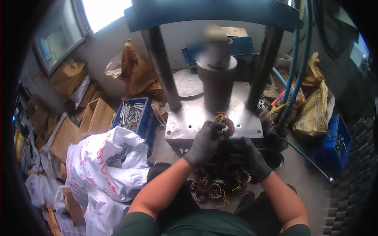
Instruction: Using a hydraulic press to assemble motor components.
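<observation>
My left hand [204, 144], in a dark grey glove, is closed on a reddish-brown wound motor stator [228, 125] with red and yellow wire ends. The stator is at the front edge of the press's metal plate [185, 125]. In a matching glove, my right hand [255, 160] is just right of it and lower, beside a dark mass. Its fingers are blurred against that mass, so whether they grip anything is unclear. Below my hands, between my knees, lie several more wound stators [216, 190] with loose yellow and red wires.
A thick steel cylinder [217, 84] stands on the plate between two posts, under a blue crossbeam [212, 15]. White woven sacks [106, 169] and a blue crate [136, 118] of metal pieces are at left. Right are a ball-ended lever [311, 167], blue hoses [303, 67] and another blue crate [334, 143].
</observation>
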